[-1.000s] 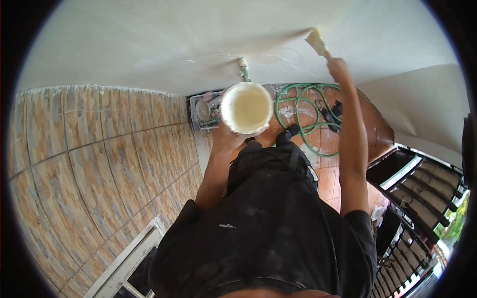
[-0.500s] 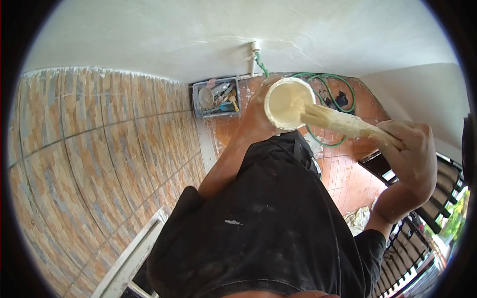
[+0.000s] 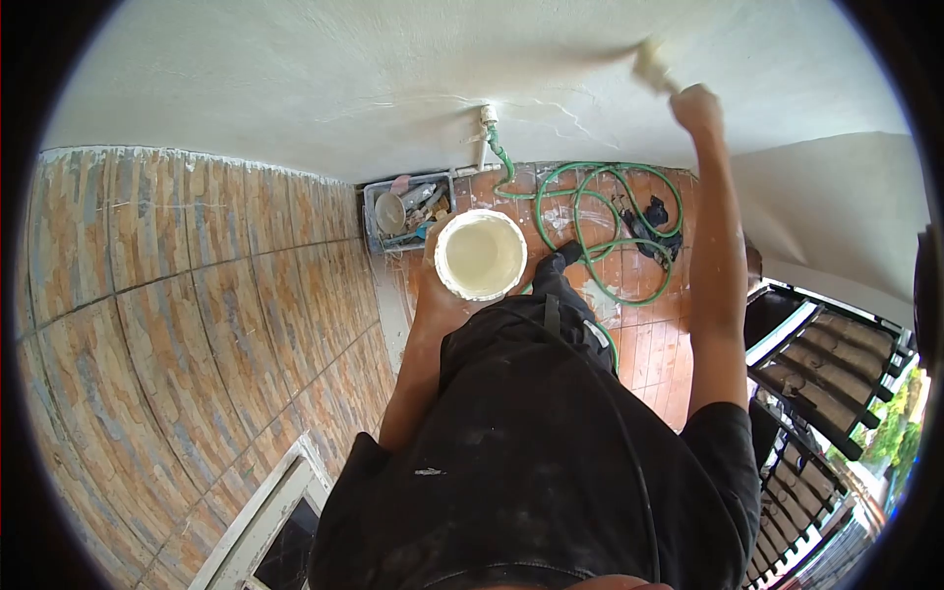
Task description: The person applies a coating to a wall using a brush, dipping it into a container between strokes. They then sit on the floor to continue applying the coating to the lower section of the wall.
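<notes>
My left hand [image 3: 439,291] is wrapped around the side of a white paint bucket [image 3: 482,256], its fingers partly hidden behind it. Pale cream paint shows inside, and the rim is coated with dried drips. Out to the upper right, my right hand [image 3: 698,110] is closed round the handle of a paintbrush [image 3: 653,67]. The brush head is smeared by motion and overlaps the white wall [image 3: 393,59], with a dark shadow to its left.
A grey crate [image 3: 370,218] of tools stands in the corner by the stone-patterned wall [image 3: 187,295]. A green hose [image 3: 588,167] runs from a wall pipe [image 3: 489,116] and coils on the red tiled floor [image 3: 639,359]. Dark slatted racks [image 3: 826,364] stand at right.
My right hand has carried the paintbrush out of the bucket, up and away to the wall. The bucket in my left hand has shifted left and lower in view.
</notes>
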Demonstrator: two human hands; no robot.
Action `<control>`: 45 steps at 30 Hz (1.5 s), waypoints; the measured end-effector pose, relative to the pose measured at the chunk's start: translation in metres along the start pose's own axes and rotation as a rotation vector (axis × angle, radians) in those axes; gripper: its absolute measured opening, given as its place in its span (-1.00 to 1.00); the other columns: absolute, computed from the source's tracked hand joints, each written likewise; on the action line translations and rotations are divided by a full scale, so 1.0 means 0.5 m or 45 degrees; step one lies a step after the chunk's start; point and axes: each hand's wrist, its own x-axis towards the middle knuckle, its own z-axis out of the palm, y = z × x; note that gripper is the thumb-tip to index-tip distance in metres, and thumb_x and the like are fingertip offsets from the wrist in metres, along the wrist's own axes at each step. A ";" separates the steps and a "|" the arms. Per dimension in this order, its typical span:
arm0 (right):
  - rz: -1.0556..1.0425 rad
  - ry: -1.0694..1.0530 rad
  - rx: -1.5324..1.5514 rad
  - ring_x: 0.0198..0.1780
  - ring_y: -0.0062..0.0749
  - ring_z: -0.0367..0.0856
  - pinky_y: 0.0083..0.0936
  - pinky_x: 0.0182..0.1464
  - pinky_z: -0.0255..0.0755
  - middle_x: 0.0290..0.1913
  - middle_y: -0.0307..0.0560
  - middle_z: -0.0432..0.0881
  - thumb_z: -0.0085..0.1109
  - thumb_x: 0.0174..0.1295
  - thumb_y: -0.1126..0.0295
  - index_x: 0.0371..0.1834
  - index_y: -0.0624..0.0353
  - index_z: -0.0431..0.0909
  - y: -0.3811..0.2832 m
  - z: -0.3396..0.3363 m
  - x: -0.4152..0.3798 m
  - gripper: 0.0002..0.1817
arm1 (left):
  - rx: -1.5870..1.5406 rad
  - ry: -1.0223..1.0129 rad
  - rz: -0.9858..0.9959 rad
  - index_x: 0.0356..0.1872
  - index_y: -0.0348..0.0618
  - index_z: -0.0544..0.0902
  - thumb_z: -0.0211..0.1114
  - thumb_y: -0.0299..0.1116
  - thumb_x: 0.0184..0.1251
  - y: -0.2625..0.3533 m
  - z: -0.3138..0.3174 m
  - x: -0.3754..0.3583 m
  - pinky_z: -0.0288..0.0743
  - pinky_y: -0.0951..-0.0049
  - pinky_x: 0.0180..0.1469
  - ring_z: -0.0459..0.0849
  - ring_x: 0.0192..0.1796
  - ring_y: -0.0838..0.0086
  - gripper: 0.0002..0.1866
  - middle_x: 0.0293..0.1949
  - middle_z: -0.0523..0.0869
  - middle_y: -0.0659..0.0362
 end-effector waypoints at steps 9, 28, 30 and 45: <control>0.005 0.118 0.236 -0.11 0.13 0.56 -0.16 -0.01 0.40 -0.23 0.22 0.61 -0.07 0.11 -0.13 -0.35 0.20 0.65 -0.010 -0.131 -0.069 -0.43 | -0.012 0.099 -0.122 0.10 -0.20 0.30 0.60 -0.45 -0.42 -0.007 -0.018 -0.014 0.41 0.46 0.04 0.51 0.01 0.48 -0.11 -0.01 0.50 0.14; 0.084 -0.176 0.036 0.01 0.01 0.53 -0.18 0.02 0.41 -0.15 0.22 0.59 0.04 0.09 -0.06 -0.18 0.18 0.60 0.080 -0.052 -0.031 -0.49 | -0.147 0.027 0.033 0.12 -0.23 0.30 0.61 -0.44 -0.41 -0.036 0.028 0.013 0.38 0.42 0.10 0.48 0.05 0.44 -0.10 0.04 0.48 0.12; 0.005 -0.164 0.221 -0.32 -0.16 0.63 -0.30 -0.26 0.48 -0.47 0.09 0.62 0.03 0.09 -0.11 -0.27 0.22 0.62 0.112 -0.072 -0.043 -0.45 | -0.258 0.095 -0.204 0.11 -0.22 0.31 0.61 -0.45 -0.43 -0.057 0.024 -0.003 0.41 0.42 0.06 0.51 0.02 0.44 -0.10 0.00 0.50 0.11; -0.130 -0.311 0.741 -0.77 -0.52 0.31 -0.52 -0.67 0.23 -0.82 -0.18 0.37 0.08 0.07 -0.16 -0.62 0.25 0.64 0.081 -0.048 0.006 -0.40 | -0.161 0.051 -0.125 0.08 -0.23 0.34 0.59 -0.52 -0.46 0.021 0.107 0.066 0.41 0.41 0.07 0.51 0.01 0.47 -0.12 -0.02 0.52 0.16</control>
